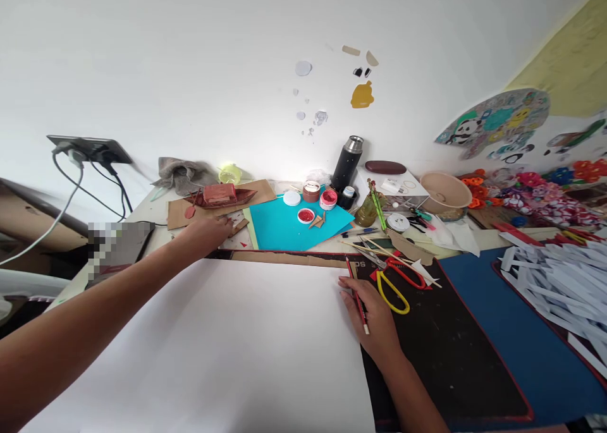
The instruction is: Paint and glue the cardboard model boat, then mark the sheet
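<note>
A large white sheet of paper (227, 344) lies in front of me. My left hand (208, 234) reaches over its far left edge, beside a strip of brown cardboard (238, 227) and just in front of a red model boat (222, 195). Its fingertips are mostly hidden, so whether it grips anything is unclear. At the paper's right edge, my right hand (374, 316) is closed around a red and black pencil (362, 313), the white-tipped end pointing toward me. Scissors (392, 291) with red and yellow handles lie just right of that hand.
Behind the paper, a turquoise sheet (270, 227) carries an open red paint jar (328, 199) and lids. A black flask (348, 164) stands near the wall. White paper strips (559, 287) pile up at the right; plugged cables (78, 158) hang at the left.
</note>
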Motion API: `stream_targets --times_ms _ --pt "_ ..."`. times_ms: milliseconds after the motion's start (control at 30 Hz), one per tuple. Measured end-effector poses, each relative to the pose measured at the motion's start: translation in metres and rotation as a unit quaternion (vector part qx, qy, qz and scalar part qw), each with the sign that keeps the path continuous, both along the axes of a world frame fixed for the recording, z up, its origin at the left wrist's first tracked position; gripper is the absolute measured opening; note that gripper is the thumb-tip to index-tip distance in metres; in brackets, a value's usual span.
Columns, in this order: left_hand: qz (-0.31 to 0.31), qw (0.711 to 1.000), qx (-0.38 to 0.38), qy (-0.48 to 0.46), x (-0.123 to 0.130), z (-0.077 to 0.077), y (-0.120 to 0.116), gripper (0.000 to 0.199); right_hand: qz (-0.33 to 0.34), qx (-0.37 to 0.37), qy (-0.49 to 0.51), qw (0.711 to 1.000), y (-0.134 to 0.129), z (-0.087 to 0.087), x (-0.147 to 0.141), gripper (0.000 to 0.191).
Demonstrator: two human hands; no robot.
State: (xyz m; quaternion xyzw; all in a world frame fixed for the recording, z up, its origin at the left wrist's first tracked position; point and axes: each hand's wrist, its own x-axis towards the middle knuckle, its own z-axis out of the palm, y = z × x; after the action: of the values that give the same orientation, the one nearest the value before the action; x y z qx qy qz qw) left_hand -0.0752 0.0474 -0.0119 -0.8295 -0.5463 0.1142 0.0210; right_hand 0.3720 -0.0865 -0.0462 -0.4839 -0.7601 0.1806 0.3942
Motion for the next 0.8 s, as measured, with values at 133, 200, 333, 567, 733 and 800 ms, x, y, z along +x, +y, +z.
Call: stream_targets --times_ms 133,200,333,567,733,800 --pt "0.011 1.000 -0.001 -0.008 -0.003 -0.001 -0.001 0.046 0.000 -0.009 0.002 1.000 0.000 0.000 0.000 0.023" --pt "0.016 1.000 -0.002 -0.017 -0.006 -0.002 -0.002 0.044 0.000 -0.009 0.002 1.000 0.000 0.000 0.000 0.023" --pt "0.023 0.999 0.001 -0.040 -0.011 -0.004 -0.004 0.046 -0.001 -0.006 0.004 1.000 0.000 0.001 0.000 0.022" --pt "0.051 0.996 0.008 -0.073 -0.013 -0.015 -0.010 0.052 -0.001 -0.001 0.008 1.000 0.000 0.002 0.000 0.022" --pt "0.079 0.993 0.013 -0.085 -0.012 -0.014 -0.017 0.045 -0.004 -0.006 0.005 1.000 -0.001 0.002 -0.001 0.022" --pt "0.098 0.991 0.017 -0.086 -0.012 -0.011 -0.019 0.039 -0.006 -0.008 0.003 1.000 0.000 0.001 -0.001 0.022"
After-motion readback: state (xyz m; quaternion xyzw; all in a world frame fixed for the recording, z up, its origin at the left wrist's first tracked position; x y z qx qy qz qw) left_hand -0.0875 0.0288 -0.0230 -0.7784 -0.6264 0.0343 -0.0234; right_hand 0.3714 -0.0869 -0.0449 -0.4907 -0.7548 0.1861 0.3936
